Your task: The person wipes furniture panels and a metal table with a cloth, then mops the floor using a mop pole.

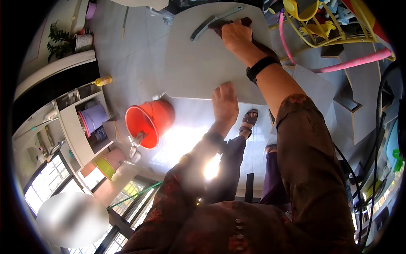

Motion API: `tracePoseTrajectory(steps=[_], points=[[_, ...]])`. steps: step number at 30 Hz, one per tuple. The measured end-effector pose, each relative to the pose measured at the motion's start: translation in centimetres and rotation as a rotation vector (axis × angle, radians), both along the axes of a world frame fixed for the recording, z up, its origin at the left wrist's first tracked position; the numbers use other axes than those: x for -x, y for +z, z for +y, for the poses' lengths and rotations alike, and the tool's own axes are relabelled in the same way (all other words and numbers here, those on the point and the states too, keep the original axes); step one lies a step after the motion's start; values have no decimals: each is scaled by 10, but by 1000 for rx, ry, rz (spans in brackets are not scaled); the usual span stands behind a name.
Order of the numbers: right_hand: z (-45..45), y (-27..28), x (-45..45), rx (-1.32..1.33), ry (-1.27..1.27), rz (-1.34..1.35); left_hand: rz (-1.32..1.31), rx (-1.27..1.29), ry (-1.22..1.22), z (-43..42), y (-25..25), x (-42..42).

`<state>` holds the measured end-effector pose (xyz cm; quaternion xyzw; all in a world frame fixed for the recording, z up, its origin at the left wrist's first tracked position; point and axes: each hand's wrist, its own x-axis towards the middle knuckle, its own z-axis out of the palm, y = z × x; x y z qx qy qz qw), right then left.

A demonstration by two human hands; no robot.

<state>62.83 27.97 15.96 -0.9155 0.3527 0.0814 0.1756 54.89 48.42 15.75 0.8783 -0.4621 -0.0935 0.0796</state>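
My right hand point(237, 36) is closed on a dark brown piece, which looks like cloth point(216, 28), over the far part of a grey tabletop point(194, 63). Part of the dark piece also shows behind my right wrist. Just beyond that hand lies a long-handled brush point(207, 25) with dark bristles, flat on the tabletop. My left hand point(225, 99) rests at the near edge of the tabletop, its fingers lying on the surface, and I see nothing in it.
An orange-red bucket point(165, 114) stands on the floor left of the table. A yellow rack point(313, 29) holding plastic items and a pink tube point(355, 61) are at the right. Shelves point(80, 122) line the left. Black cables point(376, 127) hang at the far right.
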Motion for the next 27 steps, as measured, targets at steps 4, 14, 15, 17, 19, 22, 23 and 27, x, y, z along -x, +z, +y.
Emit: tracePoseTrajectory(steps=[4,14,15,17,19,22,23,27], points=[[17,-10,-24,72,124,4,14,18,4,0,-2,0],[95,-10,26,-32,525,-291,172,53,58,7,-2,6],[93,-3,37,-122,613,-191,174,34,23,12,-3,9],[97,-9,61,-193,536,-264,237,-13,-10,24,3,10],[91,-9,82,-246,448,-331,254,23,-39,34,2,6],[86,-2,104,-336,320,-247,334,151,121,49,14,8],[87,-7,108,-375,239,-247,478,189,289,54,15,9],[84,-3,101,-565,75,-302,877,442,833,71,3,-16]])
